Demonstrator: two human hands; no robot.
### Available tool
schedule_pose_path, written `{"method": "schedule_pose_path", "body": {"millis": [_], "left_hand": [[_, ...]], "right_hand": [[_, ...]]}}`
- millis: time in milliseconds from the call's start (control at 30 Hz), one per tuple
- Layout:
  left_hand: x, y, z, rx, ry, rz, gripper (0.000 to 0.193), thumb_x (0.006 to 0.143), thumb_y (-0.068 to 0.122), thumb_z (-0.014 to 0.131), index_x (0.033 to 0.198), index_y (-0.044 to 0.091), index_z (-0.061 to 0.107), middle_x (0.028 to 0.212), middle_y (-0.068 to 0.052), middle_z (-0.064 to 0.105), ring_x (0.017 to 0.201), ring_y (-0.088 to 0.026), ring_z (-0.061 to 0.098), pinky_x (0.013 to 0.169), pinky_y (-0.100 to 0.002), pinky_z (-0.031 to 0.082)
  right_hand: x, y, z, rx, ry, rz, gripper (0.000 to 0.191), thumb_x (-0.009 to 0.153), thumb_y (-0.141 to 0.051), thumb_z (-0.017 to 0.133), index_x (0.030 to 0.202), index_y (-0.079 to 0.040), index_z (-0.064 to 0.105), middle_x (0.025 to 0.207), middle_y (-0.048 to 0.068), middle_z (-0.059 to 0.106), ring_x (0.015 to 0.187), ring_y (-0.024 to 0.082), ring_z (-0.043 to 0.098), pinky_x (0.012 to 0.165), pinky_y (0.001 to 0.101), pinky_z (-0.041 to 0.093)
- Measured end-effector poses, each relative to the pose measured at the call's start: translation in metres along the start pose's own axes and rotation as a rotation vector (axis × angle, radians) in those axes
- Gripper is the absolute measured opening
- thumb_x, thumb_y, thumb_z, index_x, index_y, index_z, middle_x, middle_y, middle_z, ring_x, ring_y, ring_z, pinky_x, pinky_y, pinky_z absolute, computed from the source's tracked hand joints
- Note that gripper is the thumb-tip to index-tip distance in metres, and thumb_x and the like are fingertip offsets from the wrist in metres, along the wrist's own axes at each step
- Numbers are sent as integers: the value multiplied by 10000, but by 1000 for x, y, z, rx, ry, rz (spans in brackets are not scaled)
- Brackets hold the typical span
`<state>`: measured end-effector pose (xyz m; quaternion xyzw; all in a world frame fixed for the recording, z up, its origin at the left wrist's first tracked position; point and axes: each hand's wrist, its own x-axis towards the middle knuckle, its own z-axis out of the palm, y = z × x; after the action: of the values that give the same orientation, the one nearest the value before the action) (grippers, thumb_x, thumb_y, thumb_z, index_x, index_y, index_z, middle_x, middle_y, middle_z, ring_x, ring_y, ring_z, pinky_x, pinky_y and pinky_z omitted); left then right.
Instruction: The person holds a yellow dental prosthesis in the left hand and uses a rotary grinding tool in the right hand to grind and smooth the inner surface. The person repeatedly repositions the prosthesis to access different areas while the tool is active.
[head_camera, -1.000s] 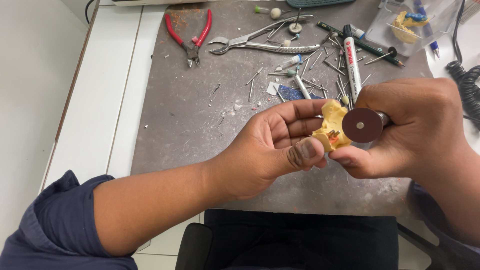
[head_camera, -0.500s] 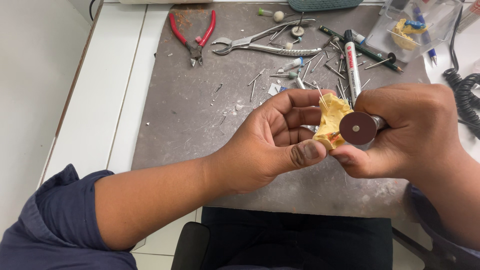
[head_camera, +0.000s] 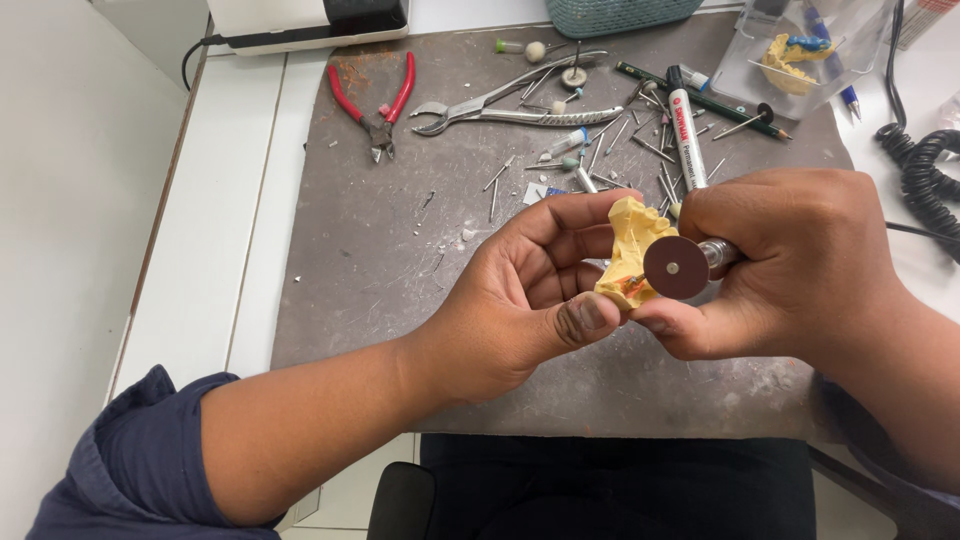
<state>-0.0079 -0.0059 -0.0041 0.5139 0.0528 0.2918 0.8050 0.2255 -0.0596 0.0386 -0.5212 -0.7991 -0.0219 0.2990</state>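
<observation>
Your left hand (head_camera: 520, 300) pinches the yellow cast (head_camera: 630, 245), right hand (head_camera: 790, 265) grips the disc tool (head_camera: 677, 268) w/ disc touching it; trimming looks midway imo

Yellow plaster cast (head_camera: 628, 240); dark red-brown disc (head_camera: 676, 267); red-handled pliers (head_camera: 375, 100); grey mat (head_camera: 380, 240).

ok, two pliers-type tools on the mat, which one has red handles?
The small cutters at the mat's far left; the larger forceps-like tool beside them is bare metal throughout.
</observation>
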Motion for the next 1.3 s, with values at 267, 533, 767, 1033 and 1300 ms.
{"method": "schedule_pose_path", "body": {"millis": [267,533,767,1033,1300], "left_hand": [[1,1,-1,38,13,-21,771,986,319,762,1561,-14,371,1451,-160,569,1327,-205,601,1222,-369,508],[3,1,-1,67,15,-66,889,927,435,767,1567,-38,373,1448,-176,568,1364,-228,584,1220,-381,491],[4,3,-3,95,-5,-69,913,928,465,766,1574,-47,373,1455,-171,567,1378,-227,578,1237,-382,477],[3,3,-4,126,-15,-81,911,924,485,747,1569,-53,393,1410,-187,592,1331,-235,607,1203,-380,510],[3,1,-5,117,-27,-55,907,945,502,741,1564,-64,395,1460,-173,584,1377,-223,590,1229,-369,493]], "right_hand": [[2,-1,0,-27,-45,76,635,575,-633,801,542,-28,611,408,68,438,366,204,484,388,363,354],[2,-1,0,-17,-37,55,632,596,-640,801,589,-31,630,433,58,449,384,190,490,397,348,358],[2,0,0,-14,-47,56,647,576,-651,801,556,-35,606,430,65,445,384,201,493,399,358,362],[1,1,0,-9,-44,41,669,582,-680,787,556,-38,602,427,58,440,385,191,493,396,349,359],[1,1,1,17,-43,33,654,620,-673,786,561,-49,599,440,47,447,396,176,496,404,338,359]]}}
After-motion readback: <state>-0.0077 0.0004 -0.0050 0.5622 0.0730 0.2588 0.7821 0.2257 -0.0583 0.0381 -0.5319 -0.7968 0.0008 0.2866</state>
